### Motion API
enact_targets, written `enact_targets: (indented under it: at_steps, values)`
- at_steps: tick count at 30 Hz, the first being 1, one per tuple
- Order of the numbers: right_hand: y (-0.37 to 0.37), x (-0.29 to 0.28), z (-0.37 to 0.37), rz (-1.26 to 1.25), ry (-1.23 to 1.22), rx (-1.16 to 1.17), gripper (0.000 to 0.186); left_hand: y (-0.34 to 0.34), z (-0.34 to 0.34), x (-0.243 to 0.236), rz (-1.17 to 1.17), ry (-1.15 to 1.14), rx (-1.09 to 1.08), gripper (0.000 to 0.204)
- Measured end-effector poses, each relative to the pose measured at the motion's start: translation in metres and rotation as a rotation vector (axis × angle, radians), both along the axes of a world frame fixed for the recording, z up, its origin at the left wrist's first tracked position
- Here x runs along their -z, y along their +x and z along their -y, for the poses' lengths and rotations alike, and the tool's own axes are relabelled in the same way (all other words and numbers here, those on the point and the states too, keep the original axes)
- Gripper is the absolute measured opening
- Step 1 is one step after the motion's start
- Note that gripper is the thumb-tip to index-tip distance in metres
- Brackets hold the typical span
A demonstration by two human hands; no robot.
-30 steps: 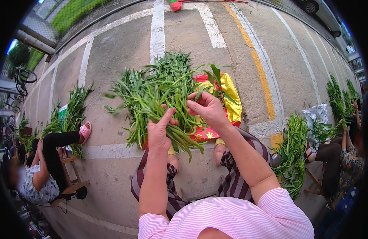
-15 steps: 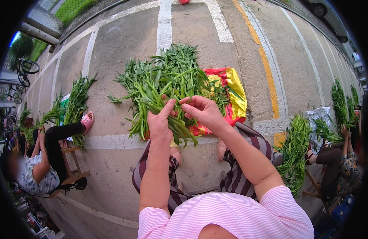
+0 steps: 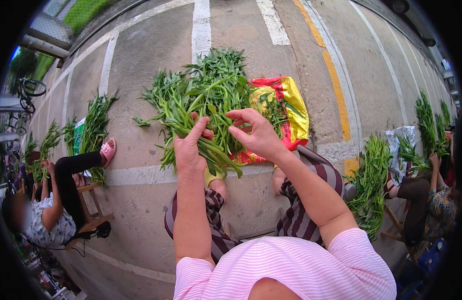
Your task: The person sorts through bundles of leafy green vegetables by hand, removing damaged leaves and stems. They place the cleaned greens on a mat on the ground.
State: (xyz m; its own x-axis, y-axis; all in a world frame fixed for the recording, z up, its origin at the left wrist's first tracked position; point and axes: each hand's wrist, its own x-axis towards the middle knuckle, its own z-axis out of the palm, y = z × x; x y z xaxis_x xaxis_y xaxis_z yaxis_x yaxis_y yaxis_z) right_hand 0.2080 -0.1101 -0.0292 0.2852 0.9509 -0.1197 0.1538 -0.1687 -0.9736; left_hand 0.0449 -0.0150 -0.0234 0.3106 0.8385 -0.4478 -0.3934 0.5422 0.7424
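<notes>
My left hand (image 3: 192,145) is closed around a bunch of long green leafy stems (image 3: 213,152), its thumb pointing up. Just right of it, my right hand (image 3: 256,132) hovers over the stems with index finger and thumb apart and the other fingers curled; I see nothing held in it. Below both hands spreads a large pile of leafy greens (image 3: 206,70), partly on a red and gold plastic sack (image 3: 296,107) with loose leaves on it. My feet and striped trouser legs are behind my forearms.
A co-worker (image 3: 48,215) on a wooden stool at left holds greens near more upright bundles (image 3: 96,120). At right another co-worker (image 3: 436,200) sits beside heaped stems (image 3: 371,180) and a pale sack (image 3: 393,135). A fence, bicycles (image 3: 28,90) and a car wheel (image 3: 398,7) edge the painted pavement.
Both my hands have moved slightly left, the bunch with my left. My right finger and thumb, earlier close together at a stem, are now apart. The left co-worker's greens are raised higher.
</notes>
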Motion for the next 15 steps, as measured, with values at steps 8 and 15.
enact_targets:
  at_steps: [8,15]
  values:
    - [-0.006,0.009,0.001,-0.06,-0.003,-0.092,0.034,-0.005,0.0,0.003,0.162,-0.153,0.122,0.031]
    - [-0.006,0.011,0.001,-0.159,-0.086,-0.042,0.025,-0.005,-0.001,-0.001,0.173,-0.174,0.131,0.031]
